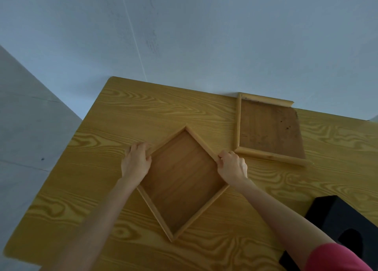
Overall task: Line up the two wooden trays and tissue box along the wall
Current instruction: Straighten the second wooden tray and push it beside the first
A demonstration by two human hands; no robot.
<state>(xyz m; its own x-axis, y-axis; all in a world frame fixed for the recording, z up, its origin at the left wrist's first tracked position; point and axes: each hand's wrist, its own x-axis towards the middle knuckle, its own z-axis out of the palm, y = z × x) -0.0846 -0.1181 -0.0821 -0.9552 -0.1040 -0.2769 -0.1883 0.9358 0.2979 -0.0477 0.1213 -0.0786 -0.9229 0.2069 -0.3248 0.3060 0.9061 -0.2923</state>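
A wooden tray lies turned like a diamond in the middle of the yellow table. My left hand grips its left corner rim. My right hand grips its right corner rim. A second, darker wooden tray rests flat at the back right, its far rim against the wall; its right side has no rim. A black tissue box with a dark oval slot stands at the front right, partly hidden by my right arm.
The table's far edge meets the pale wall. To the left the table ends in a rounded corner above grey floor. Bare tabletop lies along the wall left of the darker tray.
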